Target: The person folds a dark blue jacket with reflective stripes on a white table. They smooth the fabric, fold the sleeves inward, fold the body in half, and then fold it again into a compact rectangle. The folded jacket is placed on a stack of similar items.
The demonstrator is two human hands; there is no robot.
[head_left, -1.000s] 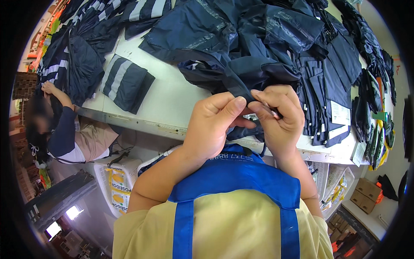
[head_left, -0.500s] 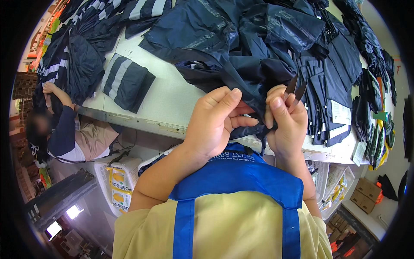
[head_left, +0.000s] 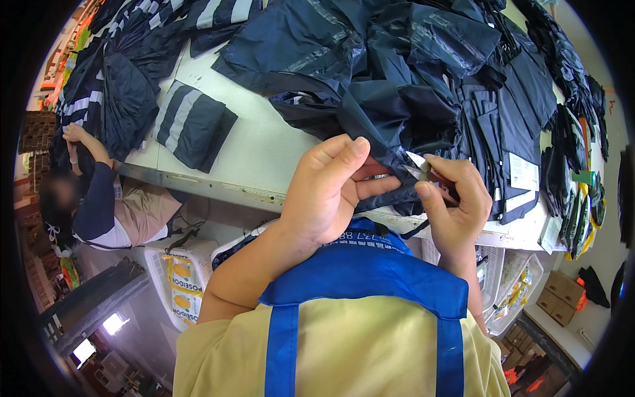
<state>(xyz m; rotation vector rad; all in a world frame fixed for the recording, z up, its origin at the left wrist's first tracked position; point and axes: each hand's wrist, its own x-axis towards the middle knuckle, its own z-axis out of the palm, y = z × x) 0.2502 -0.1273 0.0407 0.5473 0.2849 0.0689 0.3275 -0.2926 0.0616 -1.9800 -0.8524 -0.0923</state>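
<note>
A dark navy garment (head_left: 383, 109) of thin, shiny fabric lies across the table, its near edge hanging over the front. My left hand (head_left: 327, 188) is closed on that near edge, with the thumb up and the fingers curled behind the cloth. In my right hand (head_left: 458, 205) is a pair of thread snips (head_left: 418, 165), the two pointed blades apart and directed left at the fabric beside my left fingertips. Whether the blades touch the cloth I cannot tell.
A folded garment with pale stripes (head_left: 188, 126) lies on the white table (head_left: 254, 152) to the left. Stacked dark garments (head_left: 486, 142) fill the right side. White baskets (head_left: 175, 284) stand under the table edge. At the far left a co-worker (head_left: 112, 205) handles dark clothing.
My right hand has shifted slightly right and turned the snips, so their blades now point left at the cloth instead of upward. My left hand stays nearly still.
</note>
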